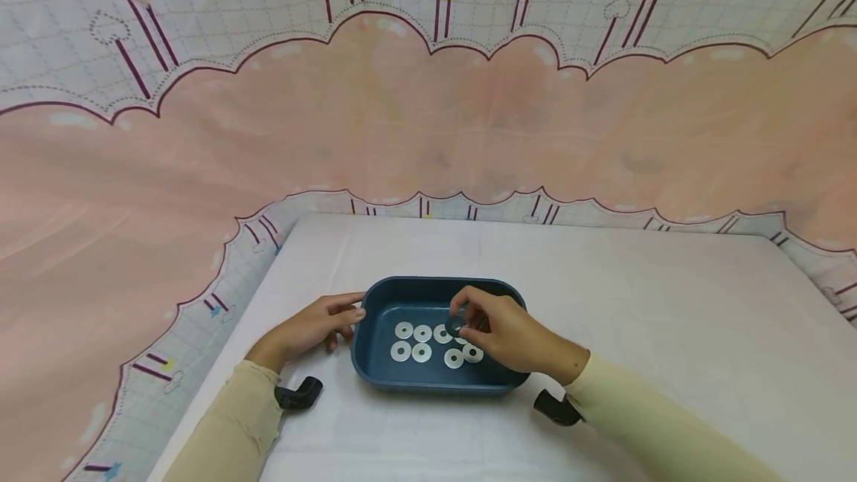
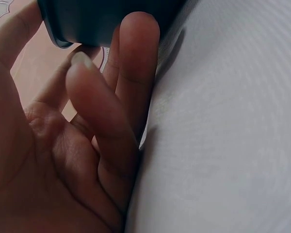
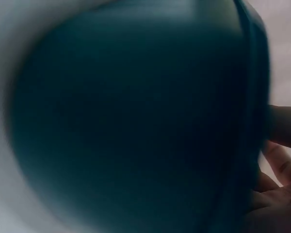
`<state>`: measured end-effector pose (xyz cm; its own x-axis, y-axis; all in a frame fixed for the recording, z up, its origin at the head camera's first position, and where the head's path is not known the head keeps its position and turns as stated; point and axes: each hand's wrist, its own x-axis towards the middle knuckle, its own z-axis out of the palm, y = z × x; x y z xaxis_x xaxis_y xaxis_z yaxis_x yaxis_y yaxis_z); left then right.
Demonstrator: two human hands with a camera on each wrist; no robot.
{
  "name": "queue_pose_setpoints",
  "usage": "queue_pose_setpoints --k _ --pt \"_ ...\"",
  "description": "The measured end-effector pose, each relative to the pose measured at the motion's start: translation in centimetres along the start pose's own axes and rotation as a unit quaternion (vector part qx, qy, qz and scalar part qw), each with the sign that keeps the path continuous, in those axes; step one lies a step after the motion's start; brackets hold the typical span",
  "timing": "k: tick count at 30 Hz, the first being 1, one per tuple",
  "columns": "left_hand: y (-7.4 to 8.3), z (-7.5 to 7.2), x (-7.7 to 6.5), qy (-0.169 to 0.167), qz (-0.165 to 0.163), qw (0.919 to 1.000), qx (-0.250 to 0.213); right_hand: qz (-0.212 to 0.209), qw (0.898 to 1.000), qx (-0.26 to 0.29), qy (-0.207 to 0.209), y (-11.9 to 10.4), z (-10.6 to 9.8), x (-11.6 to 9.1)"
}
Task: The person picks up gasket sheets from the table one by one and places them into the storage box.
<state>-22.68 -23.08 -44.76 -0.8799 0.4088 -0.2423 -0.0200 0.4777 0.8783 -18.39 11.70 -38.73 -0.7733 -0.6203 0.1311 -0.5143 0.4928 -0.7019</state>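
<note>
A dark blue-green tray (image 1: 438, 387) with rounded corners holds several silver flat washers (image 1: 400, 351) spread over its floor. My right hand (image 1: 512, 333) reaches over the tray's right side. Between its thumb and index finger it pinches a washer (image 1: 456, 325), which looks dark and is tilted up above the others. Part of another washer is hidden behind that thumb. At the tray's left end, my left hand (image 1: 315, 329) touches the rim with thumb and index finger. Its other fingers (image 2: 139, 48) lie loosely bent beside the tray's outer wall, low by the tabletop.
The tray stands on a white-covered table (image 1: 636, 303). A patterned curtain (image 1: 428, 117) hangs behind the table and along its left side. Black wrist devices (image 1: 299, 394) sit below both wrists. In the right wrist view the tray's outer wall (image 3: 136, 121) fills most of the picture.
</note>
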Motion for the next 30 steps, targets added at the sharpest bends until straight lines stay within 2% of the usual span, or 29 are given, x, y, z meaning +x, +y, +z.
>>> queue_pose_setpoints --k 4,13,20,30 --pt "0.0 0.1 0.0 0.000 -0.002 1.0000 -0.001 0.002 1.000 -0.001 -0.006 -0.2 1.1 0.6" --pt "0.4 0.6 0.3 0.001 0.002 1.0000 -0.007 0.017 0.999 -0.002 -0.051 0.3 3.1 1.2" --pt "0.8 0.9 0.5 -0.002 0.003 1.0000 -0.002 0.021 0.998 -0.006 -0.055 1.0 3.7 1.3" --pt "0.6 0.6 0.1 -0.001 -0.001 1.0000 0.000 0.001 0.998 -0.004 -0.067 1.2 4.5 1.6"
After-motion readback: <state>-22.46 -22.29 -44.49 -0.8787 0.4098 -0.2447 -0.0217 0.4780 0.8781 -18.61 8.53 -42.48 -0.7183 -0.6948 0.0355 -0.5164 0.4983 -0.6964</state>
